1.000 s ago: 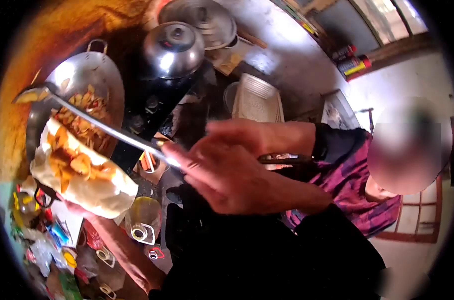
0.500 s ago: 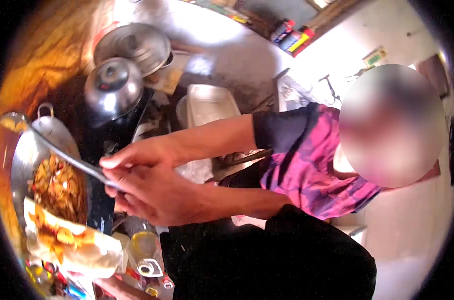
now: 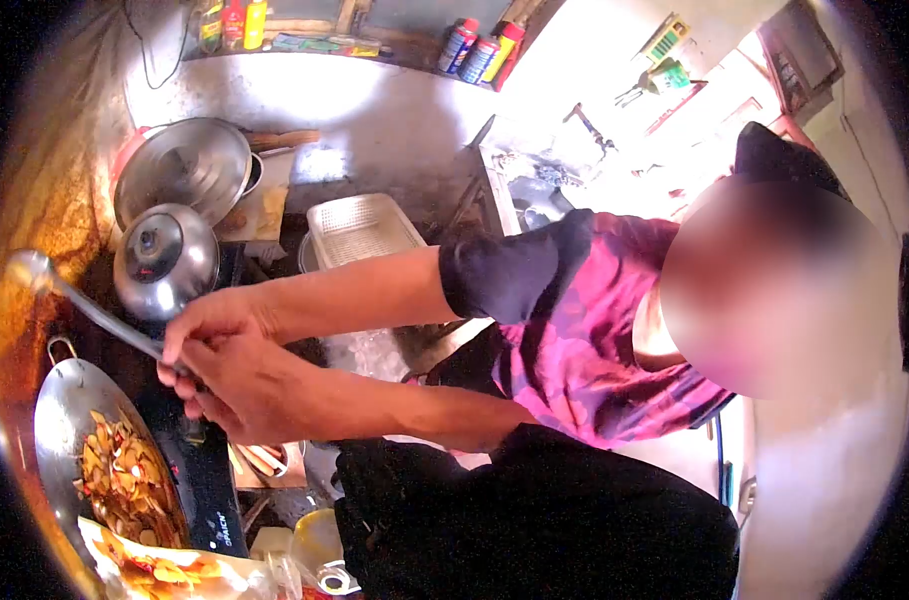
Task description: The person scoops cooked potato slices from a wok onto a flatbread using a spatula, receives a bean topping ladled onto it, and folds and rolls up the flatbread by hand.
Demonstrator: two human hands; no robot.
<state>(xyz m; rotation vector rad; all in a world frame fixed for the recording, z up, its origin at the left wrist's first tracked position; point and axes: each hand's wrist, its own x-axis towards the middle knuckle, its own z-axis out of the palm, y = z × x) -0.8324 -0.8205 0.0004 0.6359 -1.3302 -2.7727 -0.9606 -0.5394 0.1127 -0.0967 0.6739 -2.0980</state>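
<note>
My right hand (image 3: pixel 239 388), at the end of a black sleeve, is closed round the handle of a metal ladle (image 3: pixel 109 320). The ladle's bowl is raised above and beyond the wok (image 3: pixel 59 410), which holds sliced food (image 3: pixel 119 465) in sauce. A co-worker's hand (image 3: pixel 214 312) overlaps mine at the handle's end; whether it also grips the handle is hard to tell. At the lower left edge, a pale dish (image 3: pixel 239 575) with orange-red food is partly cut off, beside the wok. My left hand is out of view.
A co-worker in a pink patterned shirt (image 3: pixel 564 350) stands at the right, arm stretched across. Behind the wok are a domed lid (image 3: pixel 164 265) and a larger lid (image 3: pixel 184 170). A metal tray (image 3: pixel 364 230) lies further back. A plastic bottle (image 3: pixel 319 540) stands below.
The view has turned, so the wok and pale dish sit lower. My left hand has left the view. The co-worker's hand has come alongside my right hand at the ladle's handle.
</note>
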